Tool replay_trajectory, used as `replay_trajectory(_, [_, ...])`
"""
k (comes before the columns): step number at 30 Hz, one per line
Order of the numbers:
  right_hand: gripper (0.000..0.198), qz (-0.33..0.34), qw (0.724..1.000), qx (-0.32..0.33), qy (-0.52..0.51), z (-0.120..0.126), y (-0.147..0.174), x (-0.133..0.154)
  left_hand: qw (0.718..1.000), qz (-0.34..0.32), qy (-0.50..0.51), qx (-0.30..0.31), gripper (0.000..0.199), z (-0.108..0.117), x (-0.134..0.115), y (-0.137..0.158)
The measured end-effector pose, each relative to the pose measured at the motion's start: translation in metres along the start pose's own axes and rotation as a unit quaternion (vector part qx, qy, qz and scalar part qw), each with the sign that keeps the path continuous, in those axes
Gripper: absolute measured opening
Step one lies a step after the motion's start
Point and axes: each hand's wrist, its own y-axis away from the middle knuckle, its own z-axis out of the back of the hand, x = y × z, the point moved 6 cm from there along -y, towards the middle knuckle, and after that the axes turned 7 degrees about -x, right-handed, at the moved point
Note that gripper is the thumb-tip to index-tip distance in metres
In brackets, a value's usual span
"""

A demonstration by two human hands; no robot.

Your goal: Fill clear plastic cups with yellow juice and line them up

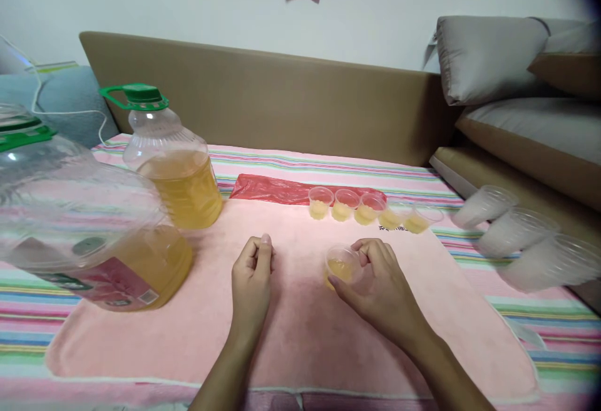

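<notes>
My right hand (378, 273) grips a small clear plastic cup (339, 268) by its side, thumb in front and fingers behind. Yellow liquid fills the lower part of that cup. Left of it, my left hand (253, 264) rests closed in a loose fist over the pink towel (300, 342), thumb on top; nothing shows inside it. Behind the hands, several similar cups (342, 209) stand in a row with yellow liquid in them. At the left are two big clear jugs of yellow liquid, a near jug (154, 267) and a far jug (181, 179) with a green cap.
A flat red plastic bag (277, 190) lies behind the cup row. Three stacks of clear cups (554, 260) lean at the right, beside piled grey and brown cushions (493, 54). A brown board (263, 98) stands along the back on the striped cloth (568, 329).
</notes>
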Motion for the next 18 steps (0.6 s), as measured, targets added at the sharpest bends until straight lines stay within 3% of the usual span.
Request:
replay_trajectory(10, [0.040,0.040,0.999,-0.009,0.034,0.004,-0.016,0.012,0.999,0.005,0.048,-0.003,0.042,0.004,-0.008,-0.005])
replay_trajectory(18, [0.048,0.057,0.998,0.027,0.011,-0.015,-0.078,0.044,0.995,0.025,0.094,-0.023,0.043,0.014,-0.009,-0.008])
